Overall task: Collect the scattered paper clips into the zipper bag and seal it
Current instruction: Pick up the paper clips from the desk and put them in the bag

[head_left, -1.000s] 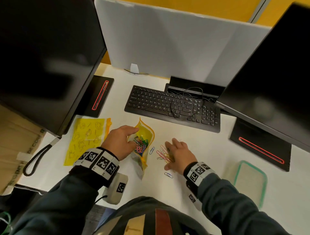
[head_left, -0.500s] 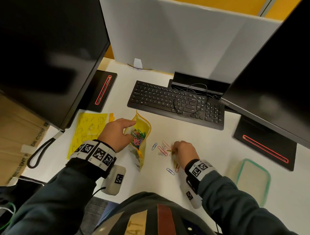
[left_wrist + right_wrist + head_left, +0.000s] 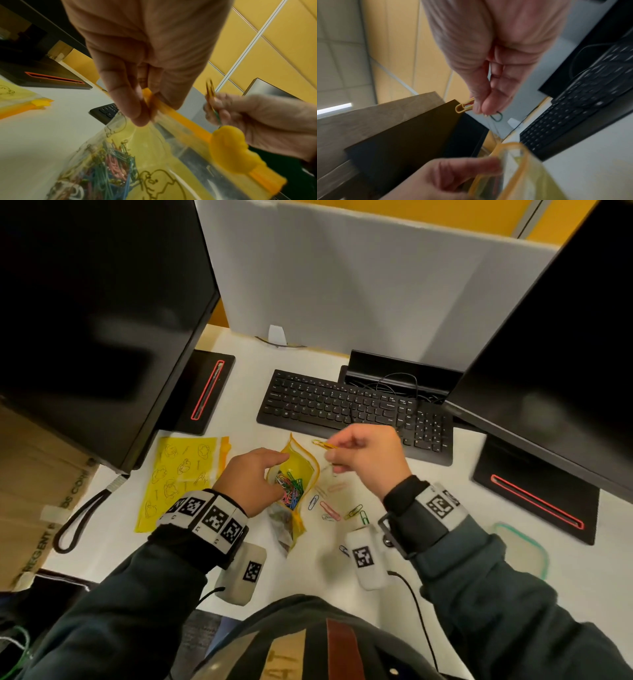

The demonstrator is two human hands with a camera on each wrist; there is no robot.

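Observation:
A yellow zipper bag (image 3: 298,470) stands open on the white desk with several coloured clips (image 3: 291,484) inside. My left hand (image 3: 251,479) pinches its orange zip rim (image 3: 173,112), holding the mouth apart. My right hand (image 3: 364,457) hovers just right of the mouth, pinching a few paper clips; a yellow one (image 3: 322,444) sticks out toward the bag and a green one (image 3: 497,117) hangs below the fingertips. Several loose clips (image 3: 330,510) lie on the desk below the right hand, and a blue one (image 3: 343,550) sits nearer me.
A second yellow bag (image 3: 181,477) lies flat at the left. A black keyboard (image 3: 352,410) sits behind the hands, between two monitors on black stands (image 3: 202,395). A green-rimmed lid (image 3: 522,546) lies at the right. A cable trails from my right wrist camera.
My right hand closed on clips from the desk pile, lifted and moved up and left to the bag's mouth. The left hand kept its hold on the bag rim.

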